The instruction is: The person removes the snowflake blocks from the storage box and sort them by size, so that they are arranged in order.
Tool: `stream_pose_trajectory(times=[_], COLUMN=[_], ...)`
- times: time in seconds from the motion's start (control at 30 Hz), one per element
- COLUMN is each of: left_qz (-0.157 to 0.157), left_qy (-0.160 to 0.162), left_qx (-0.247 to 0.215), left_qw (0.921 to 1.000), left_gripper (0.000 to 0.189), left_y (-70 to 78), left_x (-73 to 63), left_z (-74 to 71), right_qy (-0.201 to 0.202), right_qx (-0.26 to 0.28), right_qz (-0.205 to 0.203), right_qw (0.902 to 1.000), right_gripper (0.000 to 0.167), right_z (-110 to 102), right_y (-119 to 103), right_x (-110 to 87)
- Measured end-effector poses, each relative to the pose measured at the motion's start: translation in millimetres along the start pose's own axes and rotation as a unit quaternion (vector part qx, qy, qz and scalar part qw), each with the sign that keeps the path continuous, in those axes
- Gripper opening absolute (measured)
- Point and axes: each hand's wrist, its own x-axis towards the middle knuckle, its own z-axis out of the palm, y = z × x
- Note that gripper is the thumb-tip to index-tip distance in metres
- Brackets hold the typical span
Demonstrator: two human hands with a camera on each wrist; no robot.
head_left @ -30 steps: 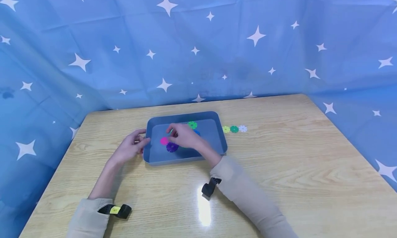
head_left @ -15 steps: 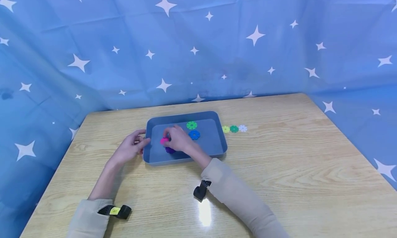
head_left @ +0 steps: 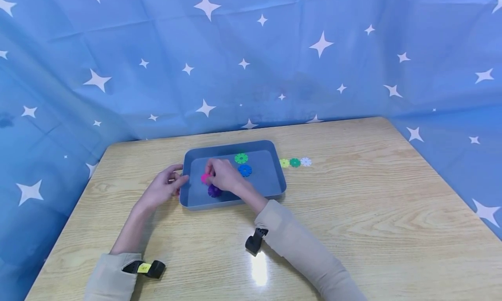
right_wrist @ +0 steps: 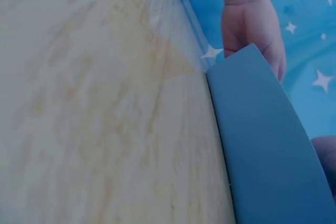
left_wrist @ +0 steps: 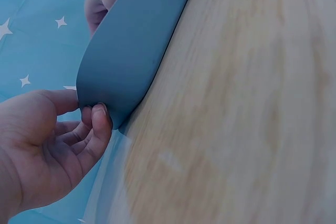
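Note:
A grey-blue rectangular tray [head_left: 259, 185] lies on the table. My left hand [head_left: 166, 185] grips its left wall, thumb over the rim and fingers curled against the outside, as the left wrist view shows. My right hand [head_left: 225, 175] reaches into the tray, thumb and forefinger pinching a pink snowflake disc [head_left: 205, 178] low over the tray floor. A purple snowflake disc [head_left: 214, 191] lies just below those fingers, partly covered. To the right of the hand lie a green snowflake disc [head_left: 241, 158] and a blue one. In the right wrist view the tray wall hides most of the right hand.
Just outside the tray's right wall, a yellow disc [head_left: 284, 163], a darker green disc [head_left: 295, 162] and a white disc [head_left: 306, 161] lie in a row on the wooden table [head_left: 372, 205]. A blue star-patterned curtain [head_left: 274, 52] hangs behind the table.
My right hand has moved slightly left and closed in on the pink disc, uncovering the blue disc. The purple disc has shifted a little left and nearer. The left hand stays on the tray.

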Motion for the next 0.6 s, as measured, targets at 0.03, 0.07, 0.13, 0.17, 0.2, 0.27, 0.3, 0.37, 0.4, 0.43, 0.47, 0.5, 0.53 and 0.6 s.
stream_pose_trajectory(times=[0.03, 0.07, 0.13, 0.17, 0.2, 0.27, 0.3, 0.37, 0.4, 0.43, 0.47, 0.5, 0.53, 0.6], left_qz=[-0.001, -0.002, -0.002, -0.003, -0.003, -0.003, -0.002, 0.001, 0.001, 0.001, 0.003, 0.004, 0.004, 0.003], left_qy=[0.000, 0.000, 0.000, -0.001, 0.000, 0.000, 0.000, 0.001, 0.002, 0.002, 0.002, 0.002, 0.002, 0.001], left_qx=[0.000, 0.000, 0.002, 0.002, 0.003, 0.005, 0.004, 0.005, 0.007, 0.008, 0.008, 0.010, 0.012, 0.014], left_qw=[1.0000, 1.0000, 1.0000, 1.0000, 1.0000, 1.0000, 1.0000, 1.0000, 1.0000, 1.0000, 1.0000, 0.9999, 0.9999, 0.9999], left_gripper=[0.061, 0.061, 0.061, 0.061, 0.061, 0.060, 0.060, 0.059, 0.058, 0.058, 0.058, 0.058, 0.057, 0.058], left_y=[0.1, 0.2, 0.3, 0.4, 0.3, -0.3, -0.5, -1.6, -2.3, -2.7, -3.0, -3.1, -3.3, -2.8], left_x=[-0.3, -0.5, -0.6, -0.6, -0.5, -0.4, -0.4, -0.3, -0.1, 0.1, 0.3, 0.4, 0.6, 1.1], left_z=[0.0, -0.1, -0.2, -0.3, -0.4, -0.6, -0.8, -1.0, -1.0, -0.8, -0.7, -0.7, -0.6, -0.5], right_qy=[0.004, 0.009, 0.017, 0.020, 0.022, 0.023, 0.022, 0.022, 0.022, 0.022, 0.023, 0.026, 0.030, 0.039], right_qx=[0.005, 0.010, 0.018, 0.021, 0.025, 0.032, 0.034, 0.039, 0.042, 0.045, 0.047, 0.048, 0.048, 0.049], right_qz=[-0.002, -0.004, -0.012, -0.016, -0.019, -0.024, -0.024, -0.021, -0.020, -0.018, -0.017, -0.017, -0.017, -0.022], right_qw=[1.0000, 0.9999, 0.9996, 0.9994, 0.9992, 0.9989, 0.9989, 0.9988, 0.9987, 0.9986, 0.9985, 0.9984, 0.9982, 0.9978], right_gripper=[0.012, 0.012, 0.011, 0.011, 0.011, 0.010, 0.010, 0.010, 0.011, 0.011, 0.011, 0.011, 0.011, 0.011], right_z=[-0.9, -2.2, -5.1, -6.9, -8.8, -13.3, -15.6, -20.8, -23.7, -26.4, -29.3, -32.2, -35.2, -42.3], right_y=[-0.3, -0.5, -0.4, -0.3, -0.1, 0.3, 0.7, 1.5, 2.2, 3.2, 4.4, 6.1, 7.8, 11.2], right_x=[-0.5, -1.2, -2.4, -3.3, -4.1, -6.4, -7.5, -9.9, -11.3, -12.8, -14.3, -15.7, -17.3, -21.5])
